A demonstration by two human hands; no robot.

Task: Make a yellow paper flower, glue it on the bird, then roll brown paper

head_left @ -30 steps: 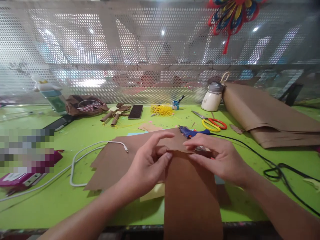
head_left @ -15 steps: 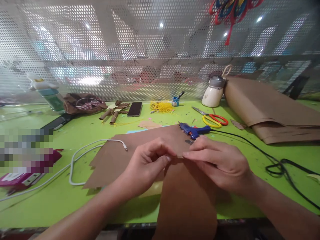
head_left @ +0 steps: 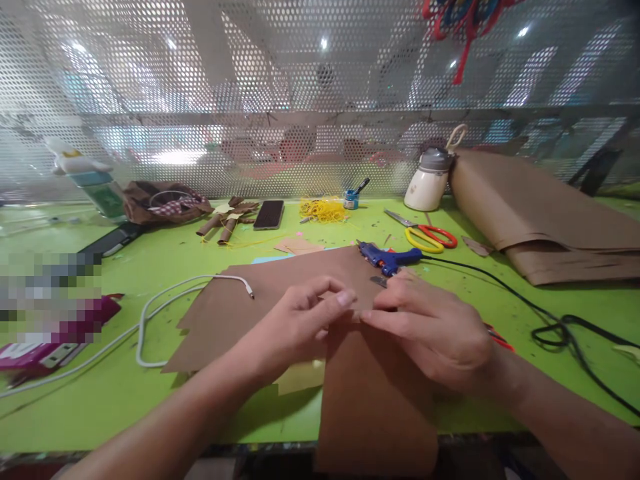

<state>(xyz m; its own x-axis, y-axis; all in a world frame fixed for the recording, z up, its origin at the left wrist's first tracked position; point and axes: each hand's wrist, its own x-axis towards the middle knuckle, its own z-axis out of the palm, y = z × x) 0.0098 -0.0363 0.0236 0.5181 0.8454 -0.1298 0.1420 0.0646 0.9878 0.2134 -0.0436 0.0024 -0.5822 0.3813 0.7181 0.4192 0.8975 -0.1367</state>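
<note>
My left hand (head_left: 300, 327) and my right hand (head_left: 435, 330) meet over the top edge of a brown paper strip (head_left: 375, 400) that runs toward me past the table's front edge. Both pinch that edge with thumb and fingers, fingertips almost touching. Under them lies a larger brown paper sheet (head_left: 260, 300) on the green table (head_left: 75, 407). A blue glue gun (head_left: 387, 259) lies just beyond my right hand.
Yellow-and-red scissors (head_left: 427, 237), a black cord (head_left: 560, 330), a white cable (head_left: 165, 313), a phone (head_left: 269, 215), yellow string (head_left: 323, 210), a white jug (head_left: 429, 180) and stacked brown paper (head_left: 540, 220) surround the work spot. A perforated metal screen (head_left: 250, 100) backs the table.
My hands have drawn closer together on the strip's top edge and moved slightly toward me; the left fingers have closed down onto the paper.
</note>
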